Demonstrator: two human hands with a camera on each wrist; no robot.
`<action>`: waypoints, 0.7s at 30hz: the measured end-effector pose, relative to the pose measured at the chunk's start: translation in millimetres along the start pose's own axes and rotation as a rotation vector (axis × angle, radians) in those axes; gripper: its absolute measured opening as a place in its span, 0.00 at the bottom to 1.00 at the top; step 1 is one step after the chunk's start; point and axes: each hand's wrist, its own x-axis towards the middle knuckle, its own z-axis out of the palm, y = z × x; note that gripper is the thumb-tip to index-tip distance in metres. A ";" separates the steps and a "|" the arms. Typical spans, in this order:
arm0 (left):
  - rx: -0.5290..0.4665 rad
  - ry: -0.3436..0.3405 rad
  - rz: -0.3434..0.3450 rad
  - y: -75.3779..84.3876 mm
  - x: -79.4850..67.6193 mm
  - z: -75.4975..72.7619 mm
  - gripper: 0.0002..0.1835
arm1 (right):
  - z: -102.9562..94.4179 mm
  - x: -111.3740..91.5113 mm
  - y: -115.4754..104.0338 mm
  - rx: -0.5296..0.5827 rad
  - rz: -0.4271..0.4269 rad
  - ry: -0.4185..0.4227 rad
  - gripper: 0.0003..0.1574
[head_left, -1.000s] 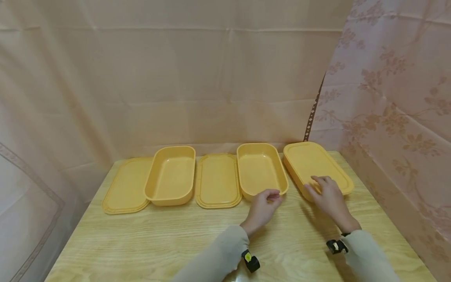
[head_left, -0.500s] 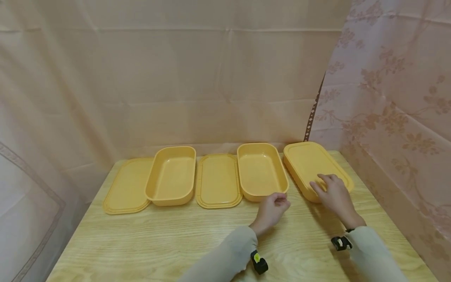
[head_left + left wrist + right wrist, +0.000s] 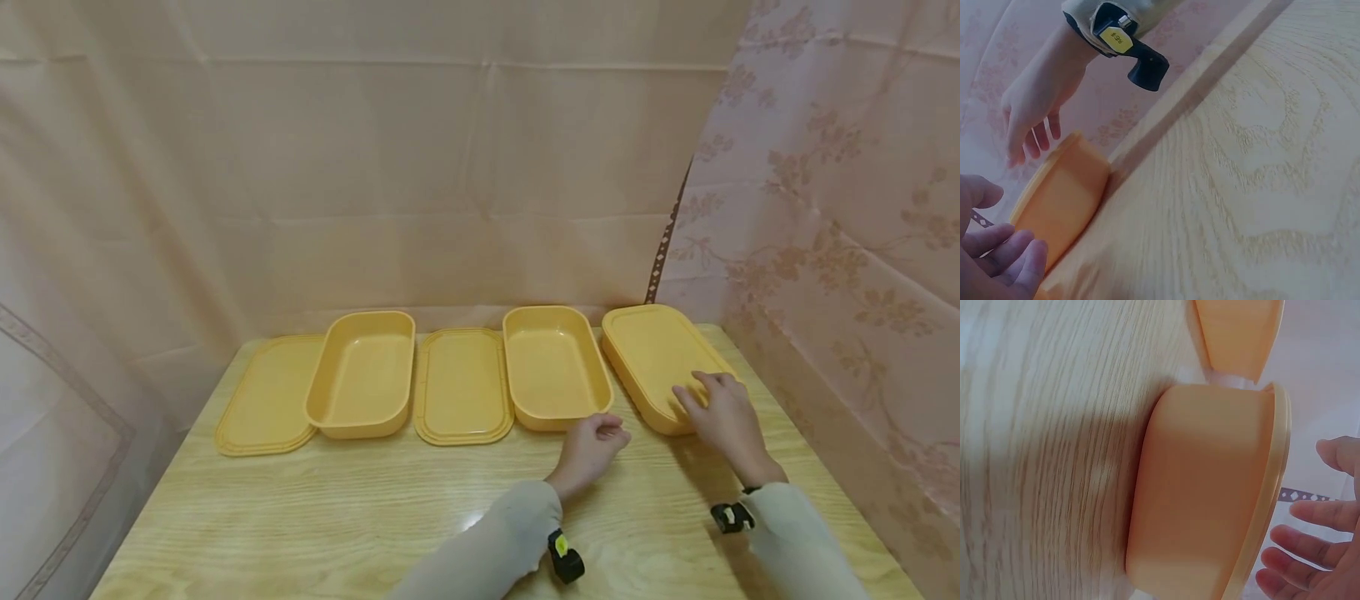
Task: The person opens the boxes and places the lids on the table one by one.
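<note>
At the right end of the row stands a yellow plastic box with its lid on. My right hand hovers over the near right part of that lid. In the right wrist view its fingers are loosely spread and hold nothing, with a gap between them and the lid rim. My left hand is in front of the near right corner of the middle box without a lid. Its fingers are loosely bent with nothing in them; whether they touch that box I cannot tell.
Left of the middle box lies a flat yellow lid, then another uncovered box. Another lid lies at the far left, partly behind that box. A cloth curtain hangs behind the wooden table, and a floral one on the right.
Both hands have drifted to the right and slightly nearer to me, the left one away from the middle box's front rim. The boxes and lids have stayed in place.
</note>
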 end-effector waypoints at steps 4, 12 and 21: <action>-0.019 0.000 -0.007 -2.9 2.2 6.0 0.15 | -1.4 0.5 2.7 -0.014 0.022 -0.003 0.37; 0.011 0.003 -0.082 -9.1 5.2 16.6 0.16 | -3.5 2.9 9.3 -0.033 0.039 0.023 0.36; 0.040 0.042 -0.104 -11.1 10.6 25.3 0.16 | -1.7 2.0 28.3 -0.018 0.117 0.054 0.38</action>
